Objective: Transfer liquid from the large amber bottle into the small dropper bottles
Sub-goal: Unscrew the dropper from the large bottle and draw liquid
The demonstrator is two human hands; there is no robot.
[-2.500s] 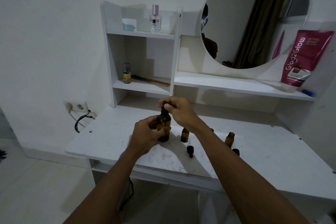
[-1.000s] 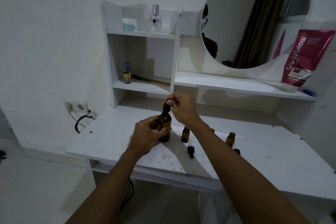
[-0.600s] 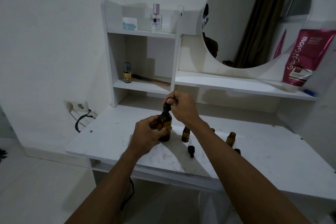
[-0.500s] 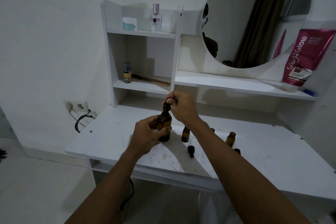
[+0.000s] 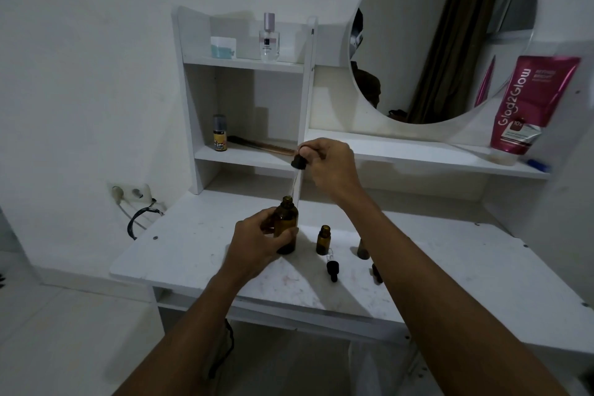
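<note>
Head camera looks down on a white dresser top [image 5: 199, 254], where the left hand [image 5: 257, 243] wraps around the large amber glass bottle [image 5: 286, 225], standing upright and uncapped near the middle. Right hand [image 5: 331, 167] pinches the black rubber-bulbed dropper [image 5: 299, 162] lifted above the bottle, its clear glass tube reaching down to just beside the open neck. A small open amber dropper bottle [image 5: 323, 239] stands just right of the large one, with a loose black dropper cap [image 5: 332, 270] lying in front of it.
</note>
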